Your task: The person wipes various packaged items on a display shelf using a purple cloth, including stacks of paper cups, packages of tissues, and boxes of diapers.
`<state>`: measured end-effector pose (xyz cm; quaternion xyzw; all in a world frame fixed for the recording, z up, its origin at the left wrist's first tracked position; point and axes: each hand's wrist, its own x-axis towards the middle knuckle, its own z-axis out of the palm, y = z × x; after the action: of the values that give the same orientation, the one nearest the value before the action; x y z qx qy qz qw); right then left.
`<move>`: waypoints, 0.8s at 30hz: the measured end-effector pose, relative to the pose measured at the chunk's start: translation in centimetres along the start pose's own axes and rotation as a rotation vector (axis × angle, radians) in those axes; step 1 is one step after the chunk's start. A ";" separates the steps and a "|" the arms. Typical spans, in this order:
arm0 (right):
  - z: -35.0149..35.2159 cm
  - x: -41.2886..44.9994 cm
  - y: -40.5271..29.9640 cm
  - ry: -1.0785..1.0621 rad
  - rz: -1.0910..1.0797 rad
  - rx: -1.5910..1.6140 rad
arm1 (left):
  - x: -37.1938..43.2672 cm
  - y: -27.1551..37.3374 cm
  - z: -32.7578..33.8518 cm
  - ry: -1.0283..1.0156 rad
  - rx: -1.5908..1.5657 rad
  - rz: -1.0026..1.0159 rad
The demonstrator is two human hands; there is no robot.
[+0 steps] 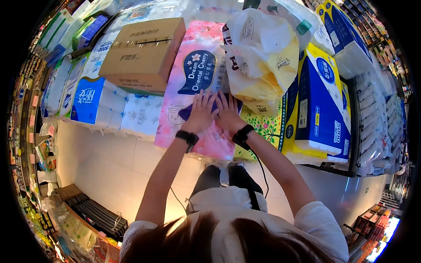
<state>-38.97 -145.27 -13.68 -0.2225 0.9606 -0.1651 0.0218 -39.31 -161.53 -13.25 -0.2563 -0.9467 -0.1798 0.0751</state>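
My left hand [201,113] lies palm down with its fingers apart on a dark purple, flat item [186,112], which may be a folded cloth. Beside it, my right hand [230,115] presses on the same item, fingers also spread. Both hands cover most of it, so its full shape is hidden. Underneath is a large pink tissue-paper pack [194,36] in printed plastic film with a dark label. To the right of my hands, a crumpled white and yellow plastic bag [263,59] rests on the packs. A yellow pack with a printed tree [261,126] shows below that bag.
A taped cardboard box [144,49] sits on white paper-roll packs [141,113] at the left. Blue and yellow packs [319,115] stand at the right. Flattened black crates [95,210] lie by the lower-left shelving. Tiled floor [102,157] runs along the display's near edge.
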 end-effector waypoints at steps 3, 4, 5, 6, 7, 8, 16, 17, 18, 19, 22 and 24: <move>-0.3 3.6 -0.3 -0.106 0.141 0.031 | 2.8 -3.1 0.1 -0.056 -0.056 -0.016; 0.1 4.6 1.0 -0.059 0.128 -0.004 | 4.5 -3.4 0.5 -0.085 -0.059 -0.028; 0.5 5.3 2.2 -0.012 0.113 -0.040 | 6.1 -3.6 0.9 -0.113 -0.060 -0.042; -0.9 6.5 0.5 -0.113 0.179 0.004 | 6.1 -4.9 1.0 -0.147 -0.104 -0.099; -1.4 7.3 0.4 -0.114 0.180 0.007 | 7.1 -5.2 0.9 -0.149 -0.104 -0.101; -1.9 8.1 0.2 -0.100 0.226 0.086 | 8.0 -5.5 0.7 -0.175 -0.085 -0.141; -0.8 12.1 0.3 0.018 0.374 0.148 | 12.3 -7.6 0.5 -0.303 -0.063 -0.206; -0.2 12.7 1.2 0.031 0.385 0.155 | 12.9 -7.4 0.6 -0.329 -0.071 -0.221; -0.3 12.8 0.1 0.021 0.347 0.097 | 12.1 -7.9 0.5 -0.300 -0.091 -0.266; -0.3 12.8 -1.0 0.011 0.306 0.038 | 11.2 -8.4 0.4 -0.308 -0.077 -0.280; 1.3 12.1 0.0 0.026 0.284 -0.069 | 10.5 -7.7 1.6 -0.113 -0.078 -0.246; 3.8 10.9 3.7 0.114 0.276 -0.231 | 11.6 -5.5 3.2 -0.117 -0.118 -0.170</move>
<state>-49.90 -148.09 -18.12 -0.0801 0.9942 -0.0616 -0.0360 -52.21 -159.44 -15.13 -0.1894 -0.9556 -0.2254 -0.0112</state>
